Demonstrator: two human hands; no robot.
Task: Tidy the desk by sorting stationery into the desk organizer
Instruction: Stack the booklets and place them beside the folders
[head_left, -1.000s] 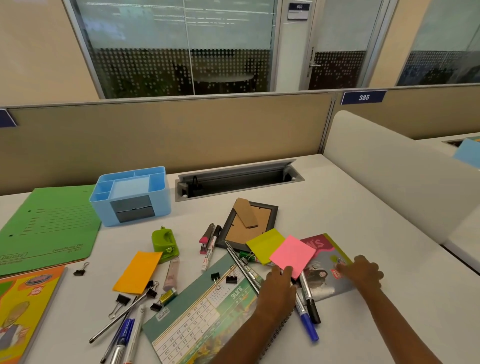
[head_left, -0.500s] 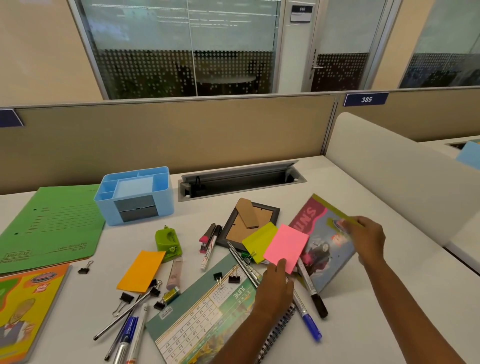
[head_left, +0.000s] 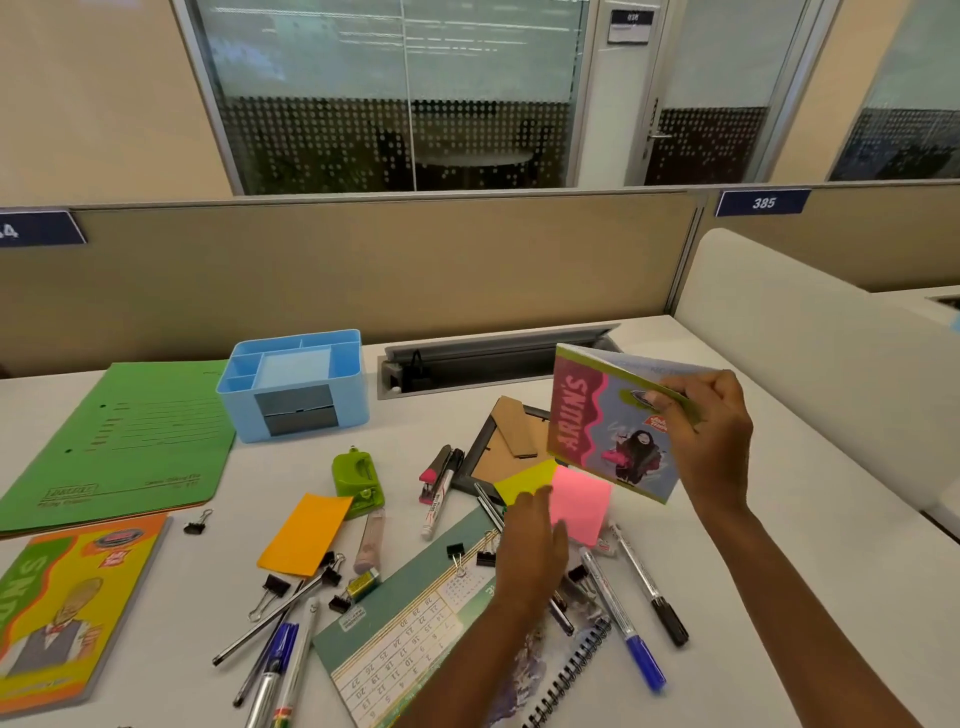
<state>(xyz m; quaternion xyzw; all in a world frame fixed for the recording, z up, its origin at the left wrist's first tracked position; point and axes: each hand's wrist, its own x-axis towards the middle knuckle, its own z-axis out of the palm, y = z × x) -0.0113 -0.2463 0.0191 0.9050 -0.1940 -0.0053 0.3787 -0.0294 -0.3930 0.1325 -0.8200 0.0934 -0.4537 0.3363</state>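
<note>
My right hand (head_left: 709, 441) grips a colourful notebook (head_left: 597, 421) by its upper edge and holds it tilted above the desk. My left hand (head_left: 530, 551) hovers with straight fingers over the pink sticky pad (head_left: 582, 501) and the yellow sticky pad (head_left: 524, 480); whether it touches them I cannot tell. The light blue desk organizer (head_left: 348, 387) stands at the back left of the clutter. Pens and markers (head_left: 631, 587) lie to the right of my left hand, more pens (head_left: 275, 649) at the lower left.
A green folder (head_left: 124, 436) and a yellow-orange notebook (head_left: 67, 608) lie at the left. An orange sticky pad (head_left: 306, 532), green punch (head_left: 356, 475), photo frame (head_left: 498, 452), calendar (head_left: 405, 618), several binder clips and a cable hatch (head_left: 493, 358) fill the middle. A white divider (head_left: 810, 364) bounds the right.
My right hand has lifted the colourful notebook off the desk, up and back. My left hand slid slightly left off the pink pad, its fingers now over both pads.
</note>
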